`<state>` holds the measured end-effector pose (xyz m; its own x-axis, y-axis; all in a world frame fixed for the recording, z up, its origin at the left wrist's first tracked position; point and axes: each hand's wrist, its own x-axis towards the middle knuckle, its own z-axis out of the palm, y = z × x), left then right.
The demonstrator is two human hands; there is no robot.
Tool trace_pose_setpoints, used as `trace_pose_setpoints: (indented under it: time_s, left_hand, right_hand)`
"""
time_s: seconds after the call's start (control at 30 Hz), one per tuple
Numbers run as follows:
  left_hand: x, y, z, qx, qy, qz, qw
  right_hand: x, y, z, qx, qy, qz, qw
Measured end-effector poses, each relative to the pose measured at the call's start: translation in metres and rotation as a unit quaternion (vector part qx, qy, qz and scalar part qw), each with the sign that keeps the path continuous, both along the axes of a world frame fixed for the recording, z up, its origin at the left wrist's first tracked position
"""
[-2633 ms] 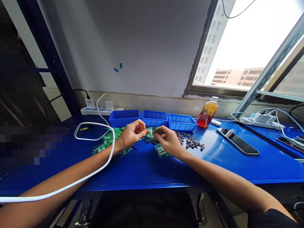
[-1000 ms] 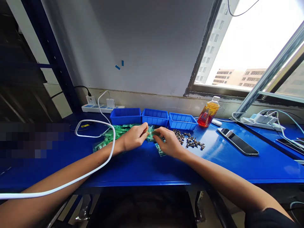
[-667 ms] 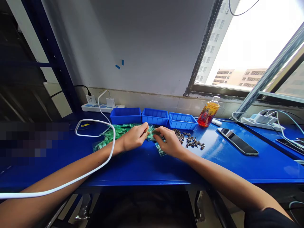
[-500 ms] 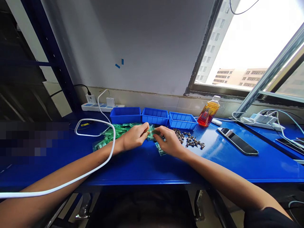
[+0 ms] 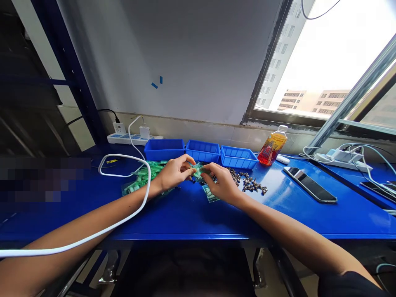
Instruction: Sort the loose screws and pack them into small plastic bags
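Observation:
Between my hands is a small clear green plastic bag (image 5: 198, 169), partly hidden by the fingers. My right hand (image 5: 223, 183) pinches its right side between thumb and fingers. At its left edge, my left hand (image 5: 175, 172) has the thumb against the bag and the index finger arched above; the other fingers curl in. Under my left hand and forearm spreads a pile of green plastic bags (image 5: 145, 175). Another green bag (image 5: 210, 194) lies on the table beneath my right hand. Small dark metal screw-like parts (image 5: 254, 185) are heaped just right of that hand.
Behind the hands stand three blue bins: left (image 5: 163, 149), middle (image 5: 202, 151) and right (image 5: 239, 157). A drink bottle (image 5: 272, 146) and a phone (image 5: 310, 185) are to the right. A white cable (image 5: 147, 194) loops over my left forearm. Power strips (image 5: 130, 139) sit along the wall.
My left index finger has lifted and the left fingers have spread slightly from their tight pinch. My right hand stays nearly in place at the bag.

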<state>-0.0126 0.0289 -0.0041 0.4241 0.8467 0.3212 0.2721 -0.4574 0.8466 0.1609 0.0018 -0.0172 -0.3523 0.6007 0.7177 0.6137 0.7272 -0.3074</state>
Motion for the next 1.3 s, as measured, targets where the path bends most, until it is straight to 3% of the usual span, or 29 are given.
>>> trace_pose_setpoints:
  time_s: [0.27,0.47,0.77,0.93,1.3]
  left_hand:
    - [-0.001,-0.003,0.005,0.013,-0.001,0.066,0.998]
    - [-0.008,-0.001,0.013,0.061,0.041,0.042,0.996]
    - [-0.01,-0.002,0.016,0.063,0.063,0.025,0.996]
    - [-0.009,-0.004,0.016,0.054,0.069,0.03,0.996]
    - [-0.008,-0.004,0.016,0.126,0.101,0.052,0.985]
  right_hand:
    - [0.001,0.001,-0.001,-0.012,0.001,-0.003,1.0]
    - [0.0,-0.001,0.003,-0.02,0.024,-0.011,0.999]
    - [-0.002,-0.002,0.008,-0.132,0.145,-0.009,0.981]
    - [-0.003,-0.002,0.007,-0.136,0.166,-0.001,0.977]
    - [-0.003,-0.004,0.008,-0.127,0.152,-0.002,0.98]
